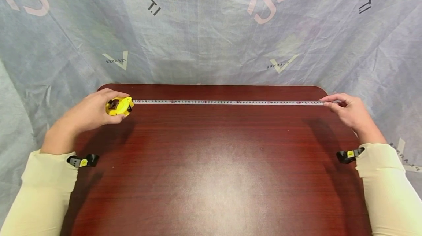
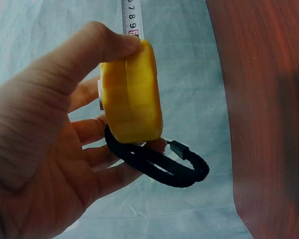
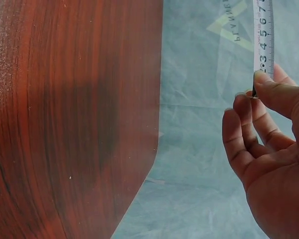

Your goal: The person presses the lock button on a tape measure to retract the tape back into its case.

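Note:
A yellow tape measure (image 1: 121, 106) is gripped in my left hand (image 1: 90, 110) near the table's far left corner. From it the white blade (image 1: 214, 102) stretches straight across to the right. My right hand (image 1: 351, 113) pinches the blade's free end between thumb and fingers. In the left wrist view, my thumb presses the top edge of the yellow case (image 2: 134, 94), and a black wrist strap (image 2: 174, 174) dangles below it. The right wrist view shows the blade (image 3: 263, 37) with low numbers close to my thumb. The hands cast shadows on the table.
A dark red wood-grain table (image 1: 211, 148) with rounded corners lies under both hands. Grey printed sheeting (image 1: 197, 27) hangs behind the table and along its sides. Each wrist carries a small black camera mount, one on the left (image 1: 82, 161), one on the right (image 1: 350, 154).

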